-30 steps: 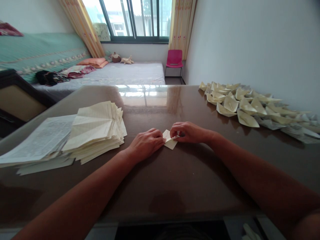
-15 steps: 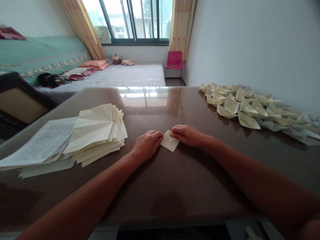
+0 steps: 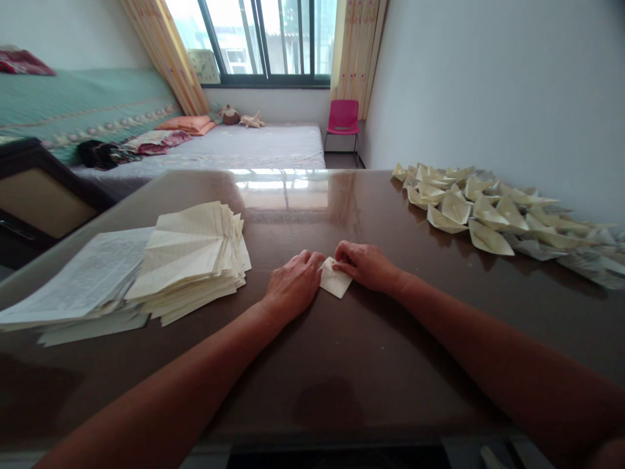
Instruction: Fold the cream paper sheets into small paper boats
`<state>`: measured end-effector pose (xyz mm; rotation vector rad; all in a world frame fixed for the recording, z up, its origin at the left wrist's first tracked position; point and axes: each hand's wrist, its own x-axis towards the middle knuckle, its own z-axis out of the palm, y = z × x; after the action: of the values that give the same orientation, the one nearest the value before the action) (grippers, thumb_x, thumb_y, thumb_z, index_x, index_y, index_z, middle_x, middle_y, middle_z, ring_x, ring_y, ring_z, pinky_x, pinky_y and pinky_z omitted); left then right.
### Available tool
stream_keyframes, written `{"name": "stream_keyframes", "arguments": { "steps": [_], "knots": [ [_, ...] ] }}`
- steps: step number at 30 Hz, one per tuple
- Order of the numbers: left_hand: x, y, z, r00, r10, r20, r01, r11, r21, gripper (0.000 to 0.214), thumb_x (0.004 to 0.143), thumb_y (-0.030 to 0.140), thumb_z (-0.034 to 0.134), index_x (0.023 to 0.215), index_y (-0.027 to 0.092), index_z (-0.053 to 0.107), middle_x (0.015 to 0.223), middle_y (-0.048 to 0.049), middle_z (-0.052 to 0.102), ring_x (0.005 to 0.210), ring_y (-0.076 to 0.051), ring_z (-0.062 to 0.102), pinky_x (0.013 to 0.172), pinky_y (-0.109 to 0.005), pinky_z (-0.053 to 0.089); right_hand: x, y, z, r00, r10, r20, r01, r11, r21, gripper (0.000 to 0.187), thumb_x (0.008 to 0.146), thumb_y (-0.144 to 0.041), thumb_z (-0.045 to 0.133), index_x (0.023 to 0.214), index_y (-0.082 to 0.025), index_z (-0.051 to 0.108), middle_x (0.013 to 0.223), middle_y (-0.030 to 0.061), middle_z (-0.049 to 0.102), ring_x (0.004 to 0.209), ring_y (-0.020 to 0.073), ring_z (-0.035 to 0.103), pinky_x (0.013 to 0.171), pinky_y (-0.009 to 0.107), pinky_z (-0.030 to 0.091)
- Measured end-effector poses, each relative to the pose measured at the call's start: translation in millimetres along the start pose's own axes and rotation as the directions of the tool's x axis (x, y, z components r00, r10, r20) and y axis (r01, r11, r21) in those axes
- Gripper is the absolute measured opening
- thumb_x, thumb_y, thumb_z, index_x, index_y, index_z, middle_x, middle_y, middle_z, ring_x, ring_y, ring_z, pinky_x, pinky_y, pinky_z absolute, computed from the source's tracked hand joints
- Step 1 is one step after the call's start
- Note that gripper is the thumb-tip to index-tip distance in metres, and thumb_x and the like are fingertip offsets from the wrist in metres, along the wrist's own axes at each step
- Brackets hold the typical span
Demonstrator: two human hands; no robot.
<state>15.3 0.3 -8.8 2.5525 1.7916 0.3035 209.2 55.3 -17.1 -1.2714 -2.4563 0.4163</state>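
A small folded paper [image 3: 336, 281], cream and roughly diamond-shaped, lies on the brown tabletop between my hands. My left hand [image 3: 297, 281] is at its left corner, fingers bent together at the paper's edge; the fingertips are partly hidden. From the right, my right hand [image 3: 365, 263] pinches the paper's upper right edge, with the thumb on top and the fingers curled behind. Both forearms reach in from the near edge of the table.
On the left lie a thick stack of creased cream sheets [image 3: 178, 251] and whiter printed sheets [image 3: 92, 277]. Many folded paper boats [image 3: 491, 238] crowd the right side along the wall. Beyond the table [image 3: 293, 365] are a bed [image 3: 273, 146] and a pink chair [image 3: 343, 117].
My left hand's fingers have lifted and bent a little at the paper's left corner. My right thumb has shifted slightly on the paper. The whole view has moved slightly.
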Motion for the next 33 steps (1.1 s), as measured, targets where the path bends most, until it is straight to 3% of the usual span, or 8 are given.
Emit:
{"name": "stream_keyframes", "arguments": {
  "steps": [4, 7, 12, 15, 26, 33],
  "knots": [
    [-3.6, -1.0, -1.9, 0.985, 0.17, -0.01, -0.169, 0.983, 0.071, 0.022, 0.095, 0.027, 0.04, 0.114, 0.028, 0.053, 0.113, -0.0012, 0.056, 0.102, -0.018, 0.052, 0.07, -0.025, 0.046, 0.0, -1.1, -1.8, 0.999, -0.046, -0.002, 0.046, 0.999, -0.013, 0.012, 0.088, -0.032, 0.057, 0.087, -0.02, 0.057, 0.084, -0.0004, 0.063, 0.072, 0.0116, 0.056, 0.064, 0.022, 0.034],
    [-5.0, -2.1, -5.1, 0.956, 0.292, 0.02, -0.292, 0.949, 0.117, 0.021, 0.095, 0.025, 0.042, 0.107, 0.026, 0.058, 0.106, -0.0016, 0.059, 0.1, -0.018, 0.05, 0.074, -0.026, 0.047, -2.4, -3.1, -5.1, 0.994, -0.11, 0.008, 0.11, 0.993, -0.048, 0.012, 0.09, -0.03, 0.052, 0.089, -0.021, 0.06, 0.093, 0.0011, 0.061, 0.076, 0.0115, 0.057, 0.068, 0.022, 0.036],
    [-6.5, -0.5, -9.4, 0.948, 0.317, 0.041, -0.32, 0.937, 0.14, 0.023, 0.095, 0.023, 0.042, 0.108, 0.024, 0.061, 0.1, -0.0037, 0.06, 0.095, -0.019, 0.051, 0.07, -0.027, 0.048, -8.3, -7.3, -8.1, 0.963, -0.27, 0.026, 0.271, 0.95, -0.159, 0.019, 0.094, -0.032, 0.045, 0.093, -0.022, 0.062, 0.094, 0.0032, 0.06, 0.08, 0.0133, 0.057, 0.069, 0.023, 0.036],
    [-7.6, 0.8, -9.7, 0.947, 0.319, 0.05, -0.323, 0.936, 0.14, 0.024, 0.095, 0.022, 0.041, 0.109, 0.022, 0.06, 0.102, -0.0049, 0.06, 0.096, -0.02, 0.051, 0.069, -0.028, 0.048, -10.0, -8.5, -5.9, 0.954, -0.298, 0.041, 0.3, 0.933, -0.198, 0.021, 0.094, -0.033, 0.043, 0.093, -0.021, 0.06, 0.089, 0.0035, 0.061, 0.08, 0.0146, 0.057, 0.069, 0.024, 0.036],
    [-10.7, 0.9, -7.9, 0.946, 0.323, 0.029, -0.324, 0.943, 0.073, 0.022, 0.093, 0.019, 0.042, 0.103, 0.017, 0.062, 0.101, -0.009, 0.059, 0.096, -0.023, 0.051, 0.071, -0.031, 0.05, -6.0, -17.2, -11.0, 0.966, -0.175, 0.188, 0.212, 0.957, -0.199, 0.024, 0.097, -0.03, 0.035, 0.094, -0.019, 0.055, 0.088, 0.0042, 0.062, 0.077, 0.0153, 0.058, 0.07, 0.026, 0.038],
    [-11.6, -0.3, -9.5, 0.941, 0.338, 0.023, -0.338, 0.941, 0.021, 0.023, 0.091, 0.015, 0.041, 0.096, 0.014, 0.064, 0.097, -0.0108, 0.058, 0.095, -0.023, 0.052, 0.079, -0.034, 0.05, -21.7, -17.5, -10.1, 0.992, 0.094, 0.088, -0.068, 0.96, -0.27, 0.023, 0.094, -0.037, 0.042, 0.095, -0.018, 0.055, 0.094, 0.0066, 0.061, 0.078, 0.0163, 0.058, 0.069, 0.026, 0.038]
  ]
}}
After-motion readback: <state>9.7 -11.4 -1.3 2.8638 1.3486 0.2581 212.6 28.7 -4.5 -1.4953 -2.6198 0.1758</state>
